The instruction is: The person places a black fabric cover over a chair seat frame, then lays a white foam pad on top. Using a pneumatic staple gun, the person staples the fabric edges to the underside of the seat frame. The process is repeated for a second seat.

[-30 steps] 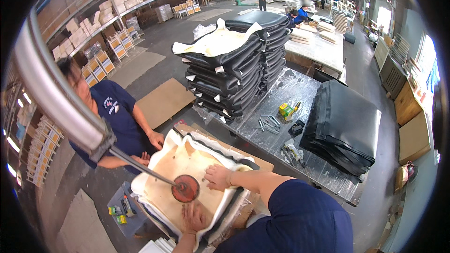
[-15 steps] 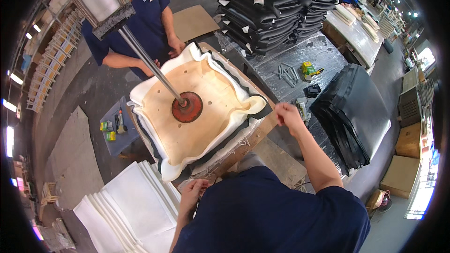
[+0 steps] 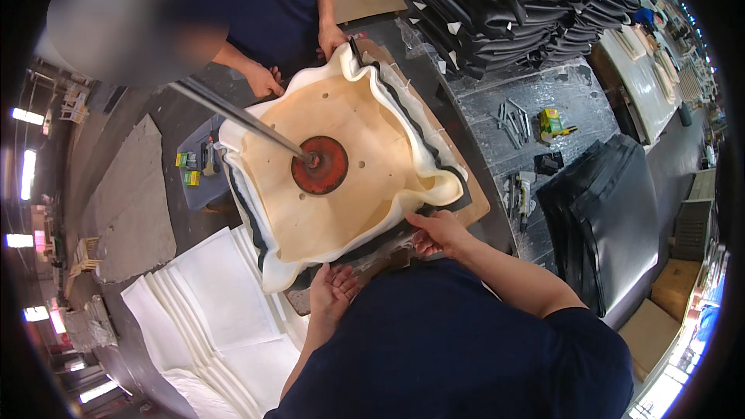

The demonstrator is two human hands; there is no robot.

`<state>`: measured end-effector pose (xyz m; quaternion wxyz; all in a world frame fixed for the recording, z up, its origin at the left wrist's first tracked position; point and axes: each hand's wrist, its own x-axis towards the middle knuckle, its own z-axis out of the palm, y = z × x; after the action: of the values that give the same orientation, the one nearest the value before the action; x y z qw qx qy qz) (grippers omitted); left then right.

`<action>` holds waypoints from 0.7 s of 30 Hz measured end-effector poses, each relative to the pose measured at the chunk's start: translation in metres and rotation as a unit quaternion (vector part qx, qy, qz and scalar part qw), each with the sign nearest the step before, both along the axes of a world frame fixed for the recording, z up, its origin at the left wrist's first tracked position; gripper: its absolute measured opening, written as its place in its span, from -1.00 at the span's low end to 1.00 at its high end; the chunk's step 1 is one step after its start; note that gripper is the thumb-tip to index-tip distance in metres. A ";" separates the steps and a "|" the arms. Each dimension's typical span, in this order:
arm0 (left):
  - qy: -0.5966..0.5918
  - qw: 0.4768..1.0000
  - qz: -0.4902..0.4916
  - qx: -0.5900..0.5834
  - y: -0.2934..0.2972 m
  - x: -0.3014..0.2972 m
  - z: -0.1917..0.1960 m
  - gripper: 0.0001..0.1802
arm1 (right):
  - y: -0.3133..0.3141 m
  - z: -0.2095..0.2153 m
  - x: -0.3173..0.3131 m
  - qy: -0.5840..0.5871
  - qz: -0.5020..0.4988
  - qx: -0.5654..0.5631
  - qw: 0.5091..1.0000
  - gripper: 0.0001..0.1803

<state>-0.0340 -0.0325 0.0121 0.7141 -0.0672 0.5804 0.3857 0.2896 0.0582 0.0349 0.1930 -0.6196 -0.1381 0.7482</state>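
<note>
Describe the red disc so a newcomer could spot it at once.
Start at the wide tan wooden board ringed by white foam and black cover, lying between the two people. At its middle sits the red disc, round and flat, with a slanting metal rod ending on it. It is the only red thing on the board; the other marks are small dark holes.

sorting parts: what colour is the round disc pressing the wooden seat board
Red, somewhat worn, disc in the head view.
</note>
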 end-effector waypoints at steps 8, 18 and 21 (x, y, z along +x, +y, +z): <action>0.014 0.996 -0.020 -0.082 0.019 -0.004 -0.005 -0.17 | 0.014 0.001 0.005 0.005 -0.003 -0.052 0.999 -0.41; 0.118 0.990 -0.072 -0.005 0.020 0.004 -0.006 -0.16 | 0.004 -0.013 -0.002 -0.104 0.035 0.077 0.991 -0.31; 0.116 0.993 -0.008 0.014 0.008 0.002 -0.018 -0.23 | -0.007 -0.018 -0.006 -0.100 0.006 0.123 0.987 -0.38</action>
<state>-0.0320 -0.0243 -0.0055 0.6456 -0.0075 0.6548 0.3929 0.2841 0.0507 0.0167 0.2489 -0.6619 -0.2512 0.6610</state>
